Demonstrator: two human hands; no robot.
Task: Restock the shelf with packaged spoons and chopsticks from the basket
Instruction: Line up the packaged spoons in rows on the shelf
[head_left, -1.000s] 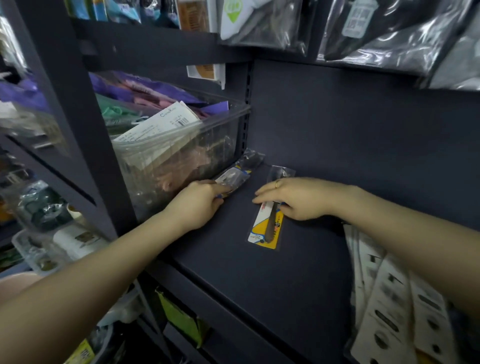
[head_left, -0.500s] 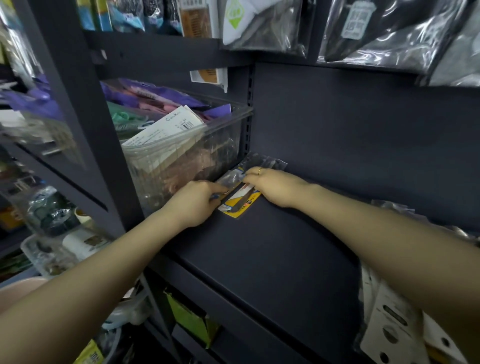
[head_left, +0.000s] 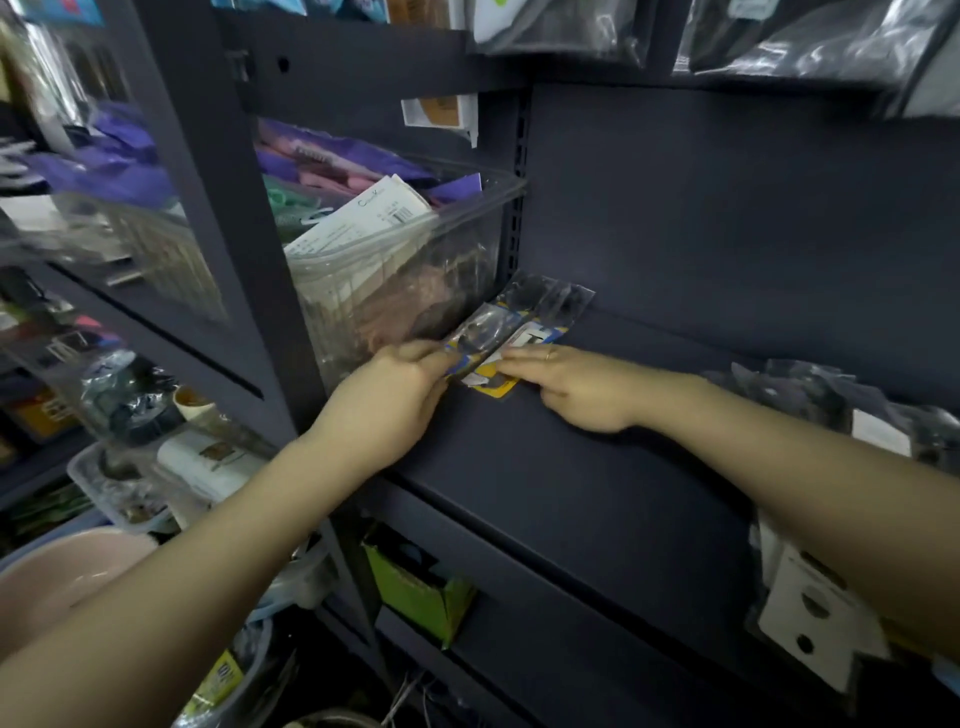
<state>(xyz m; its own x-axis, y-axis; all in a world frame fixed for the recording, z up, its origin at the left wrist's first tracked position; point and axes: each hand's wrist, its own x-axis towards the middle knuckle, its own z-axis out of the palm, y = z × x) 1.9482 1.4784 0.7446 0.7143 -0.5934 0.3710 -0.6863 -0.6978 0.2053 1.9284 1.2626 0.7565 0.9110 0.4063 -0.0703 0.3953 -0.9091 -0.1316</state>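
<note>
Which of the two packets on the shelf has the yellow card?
The right packet, under the right hand's fingers; its yellow end shows at the front. The left packet, held by the left hand, looks clear.

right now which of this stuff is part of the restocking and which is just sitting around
Part of the job:
- packets lying on the shelf, next to the clear bin
- left hand gripping one packet's near end
- right hand, fingers flat on the yellow-backed packet

Just lying about:
- clear bin of mixed goods
- green box below
- white carded packs at right
</note>
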